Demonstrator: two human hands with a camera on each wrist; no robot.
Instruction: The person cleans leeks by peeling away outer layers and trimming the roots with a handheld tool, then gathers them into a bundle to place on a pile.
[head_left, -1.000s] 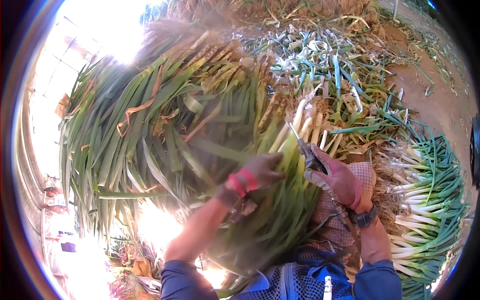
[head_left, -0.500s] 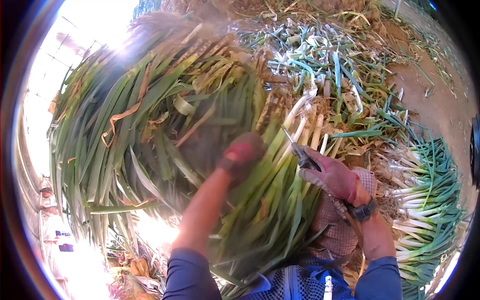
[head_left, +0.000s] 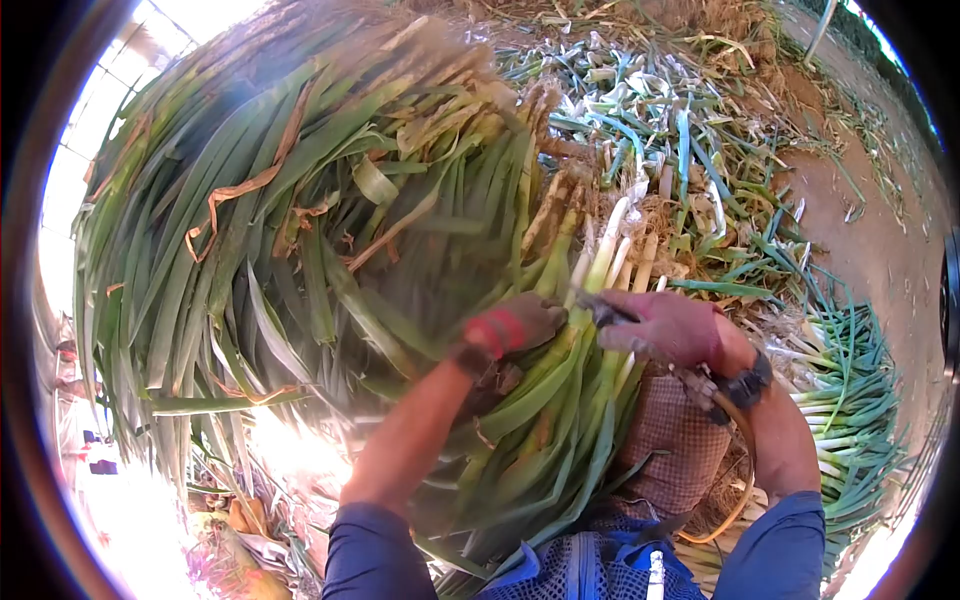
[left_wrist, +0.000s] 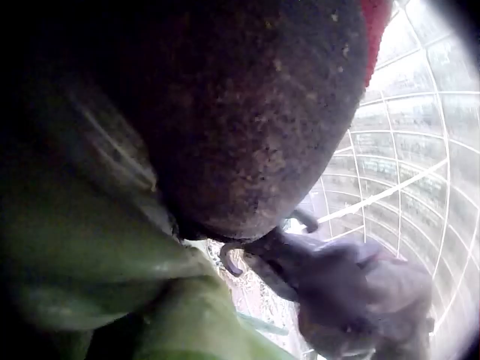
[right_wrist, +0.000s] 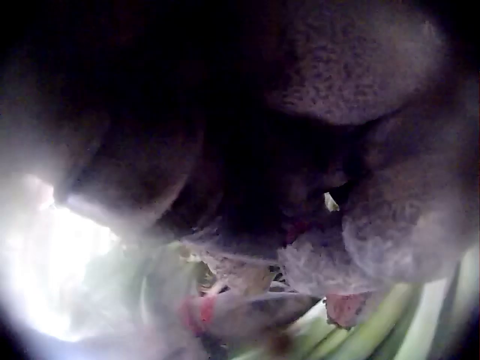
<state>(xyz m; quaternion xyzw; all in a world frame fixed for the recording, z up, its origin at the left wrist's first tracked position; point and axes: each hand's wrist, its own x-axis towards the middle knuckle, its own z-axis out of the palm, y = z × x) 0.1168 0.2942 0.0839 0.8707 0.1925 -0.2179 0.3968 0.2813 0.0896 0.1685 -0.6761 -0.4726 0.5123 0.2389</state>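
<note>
My gloved left hand (head_left: 525, 322) grips a long green onion (head_left: 545, 375) at its leafy part, among several others lying across my lap. Green stalks (left_wrist: 150, 247) press close by the gloved thumb in the left wrist view. Just to the right, my gloved right hand (head_left: 665, 325) holds an air blow gun (head_left: 603, 308), fingers curled round its body, with the nozzle end close to the left fingertips and overlapping the onions. A hose (head_left: 745, 470) runs down from it. White onion shanks (head_left: 608, 240) point away from me, beyond both hands.
A large heap of untrimmed green onions (head_left: 300, 210) rises at the left. Stripped leaves and peelings (head_left: 660, 120) cover the ground ahead. Cleaned onions (head_left: 855, 400) lie in a row at the right, by bare soil (head_left: 850, 215).
My left hand pulled back left toward the heap, then came right again to the onions near the blow gun. The right hand stayed near the stalks, and the nozzle now sits closer to the left hand.
</note>
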